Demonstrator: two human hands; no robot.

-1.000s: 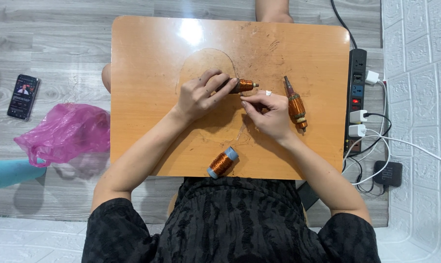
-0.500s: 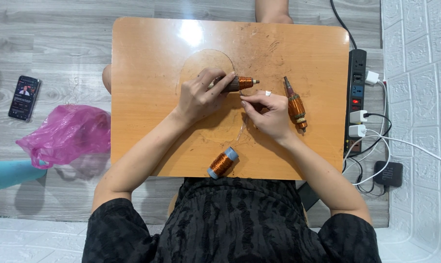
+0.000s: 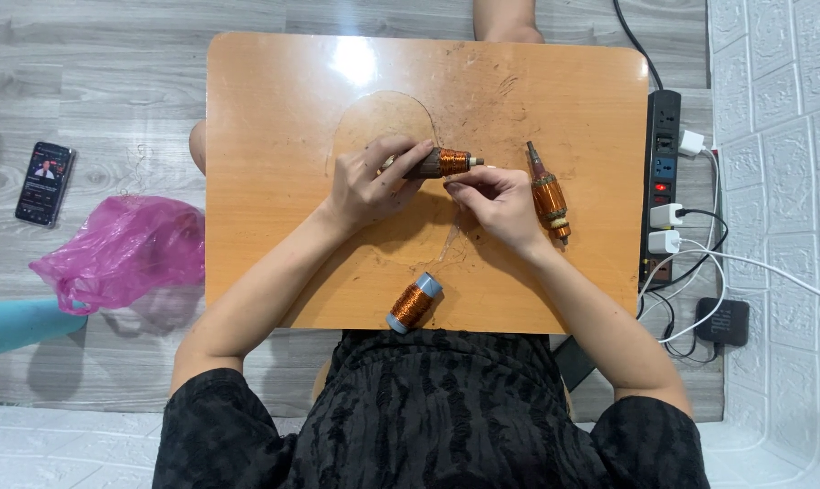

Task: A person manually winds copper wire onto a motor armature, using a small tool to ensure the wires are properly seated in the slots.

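My left hand (image 3: 369,184) grips a small motor armature (image 3: 448,163) wound with copper wire, holding it just above the orange wooden table (image 3: 274,118). My right hand (image 3: 493,201) sits right beside it, fingertips pinched on a thin copper wire near the armature's winding. A second, larger armature (image 3: 548,196) lies on the table just right of my right hand. A spool of copper wire (image 3: 414,303) lies near the table's front edge, below my hands.
A black power strip (image 3: 664,181) with white plugs and cables runs along the table's right side. A pink plastic bag (image 3: 120,249) and a phone (image 3: 45,182) lie on the grey floor to the left. A person's leg shows beyond the far edge.
My hands have stayed in place; the fingers of both have shifted slightly around the armature and the wire.
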